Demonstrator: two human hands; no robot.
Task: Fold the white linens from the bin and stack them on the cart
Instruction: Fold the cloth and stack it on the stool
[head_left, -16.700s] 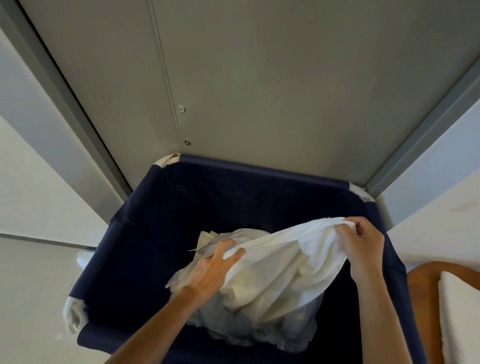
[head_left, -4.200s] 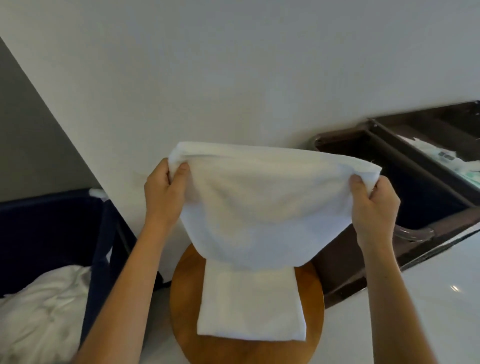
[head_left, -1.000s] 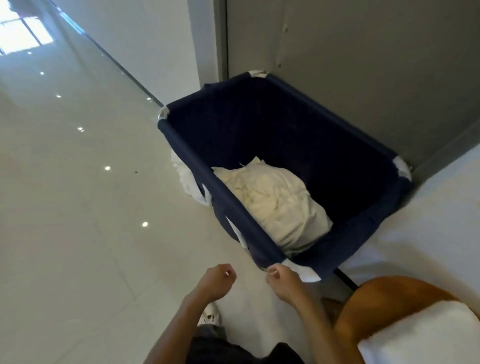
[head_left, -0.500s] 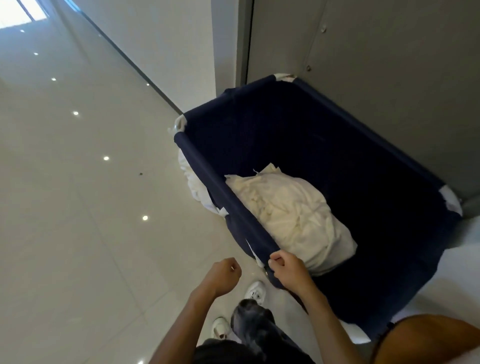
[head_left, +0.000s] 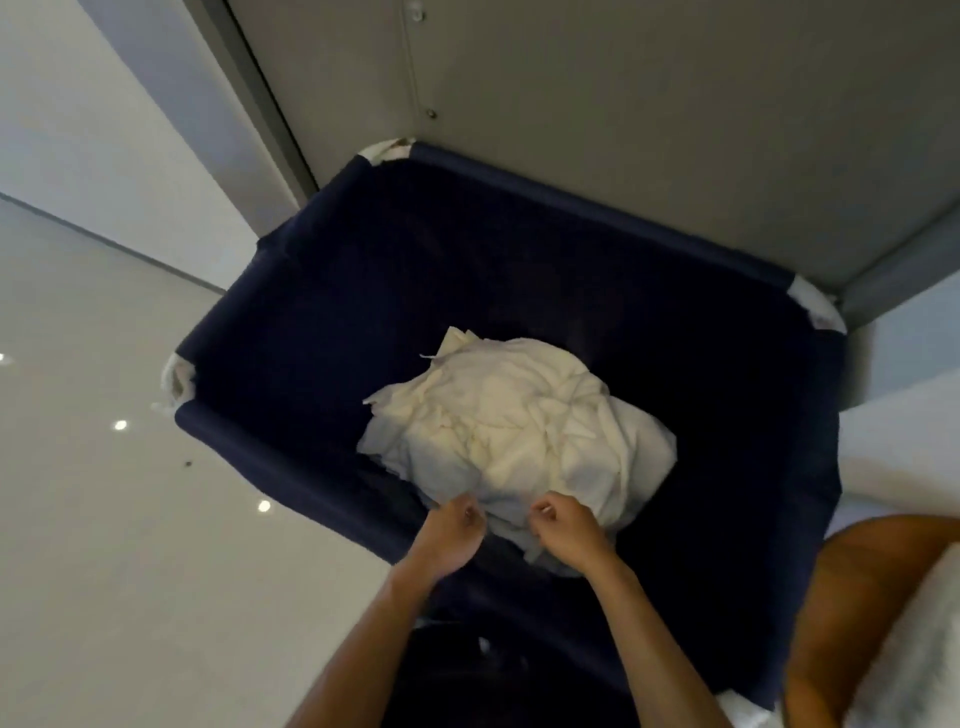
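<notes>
Head view, looking down into a navy fabric bin (head_left: 291, 291). White linens (head_left: 519, 431) lay as one crumpled heap on the bin floor, slightly toward 6 o'clock from its centre and apart from the far wall. Left hand (head_left: 451, 530) and right hand (head_left: 567, 530) were side by side, not touching, at the heap's 6 o'clock edge, and covered that edge. The fingers of both were curled inward; whether they pinched cloth or only hovered over it could not be told. The forearms crossed the bin's near rim and hid part of it. White corner fittings (head_left: 818, 306) showed at the rim corners. A grey metal panel (head_left: 623, 104) stood just behind the bin at 12 o'clock. Glossy pale floor (head_left: 104, 519) lay at 9 o'clock. At 4 o'clock, beside the bin, was a round wooden surface (head_left: 857, 597) bearing a folded white towel (head_left: 924, 654), cut off by the frame edge.
</notes>
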